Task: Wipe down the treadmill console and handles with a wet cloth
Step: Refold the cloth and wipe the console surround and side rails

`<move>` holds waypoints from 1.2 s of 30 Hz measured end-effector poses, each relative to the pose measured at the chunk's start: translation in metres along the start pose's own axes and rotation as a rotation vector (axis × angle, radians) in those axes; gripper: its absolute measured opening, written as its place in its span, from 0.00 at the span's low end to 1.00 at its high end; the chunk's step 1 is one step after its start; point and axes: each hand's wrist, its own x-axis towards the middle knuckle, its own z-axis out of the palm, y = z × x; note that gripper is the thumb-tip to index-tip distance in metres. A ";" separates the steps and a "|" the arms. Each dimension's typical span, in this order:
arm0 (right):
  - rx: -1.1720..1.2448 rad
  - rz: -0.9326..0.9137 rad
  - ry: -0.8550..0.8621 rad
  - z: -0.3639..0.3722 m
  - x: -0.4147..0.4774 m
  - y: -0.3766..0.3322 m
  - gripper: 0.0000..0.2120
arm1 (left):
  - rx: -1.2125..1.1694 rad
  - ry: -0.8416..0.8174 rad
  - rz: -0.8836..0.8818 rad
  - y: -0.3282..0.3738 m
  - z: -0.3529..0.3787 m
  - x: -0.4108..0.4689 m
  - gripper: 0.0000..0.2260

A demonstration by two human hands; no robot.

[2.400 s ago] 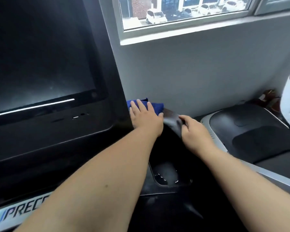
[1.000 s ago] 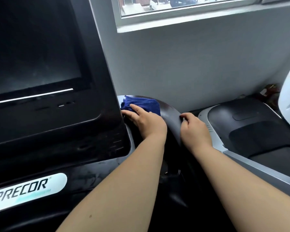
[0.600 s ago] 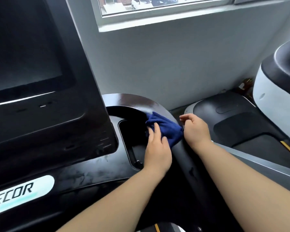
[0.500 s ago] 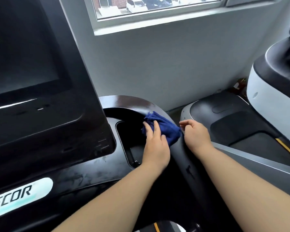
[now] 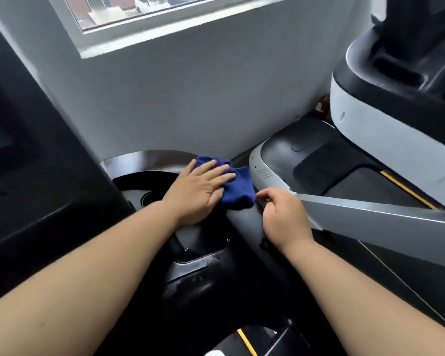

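Two hands mid-frame: left hand [image 5: 201, 187], grip spread flat, has slid cloth [image 5: 238, 192] outward onto handle [image 5: 243, 223]; right hand [image 5: 284, 218] curled beside, grip unclear. Handle wiping underway.

it looked like a gym: a black treadmill console [image 5: 36, 181] stood beside a second treadmill [image 5: 316, 160] under a window [image 5: 149, 11].

Pale grey painted wall [image 5: 190, 98] fills the middle, with a white-framed window [image 5: 144, 11] along the top edge letting daylight in. Over on the right there's a neighbouring white-and-black plastic machine [image 5: 370, 132], and a grey-rimmed dark deck [image 5: 319, 160] below it.
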 end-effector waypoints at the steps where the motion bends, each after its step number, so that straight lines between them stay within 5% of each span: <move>1: 0.011 0.032 0.013 -0.001 0.000 0.000 0.18 | -0.019 -0.028 0.082 0.001 -0.001 -0.003 0.27; 3: 0.016 0.088 0.025 -0.002 0.001 0.000 0.18 | 0.022 -0.080 0.078 -0.016 -0.009 0.007 0.28; 8: -0.049 0.132 0.054 -0.003 -0.006 -0.005 0.14 | 0.145 -0.249 -0.261 -0.062 -0.029 0.056 0.21; 11: -0.072 0.138 0.064 -0.006 -0.011 -0.009 0.14 | 0.217 -0.198 -0.148 -0.044 -0.025 0.062 0.21; 16: -0.076 0.253 0.092 -0.014 -0.016 -0.007 0.13 | 0.096 -0.082 0.424 0.023 -0.010 0.049 0.29; 18: -0.089 0.305 0.068 -0.018 -0.022 -0.003 0.13 | 0.090 -0.073 0.388 0.007 -0.013 0.054 0.28; 23: -0.239 0.264 -0.036 -0.026 -0.042 0.003 0.15 | 0.140 -0.107 -0.144 -0.053 -0.013 0.062 0.21; 26: -0.263 0.287 -0.052 -0.030 -0.048 0.009 0.15 | 0.081 0.031 0.037 -0.010 -0.001 0.053 0.24; 31: -0.314 0.429 -0.070 -0.041 -0.056 0.020 0.15 | -0.042 -0.032 0.510 0.080 -0.005 0.026 0.26; 36: -0.242 0.520 -0.034 -0.052 -0.077 0.037 0.14 | 0.051 -0.050 0.219 0.011 -0.013 0.050 0.32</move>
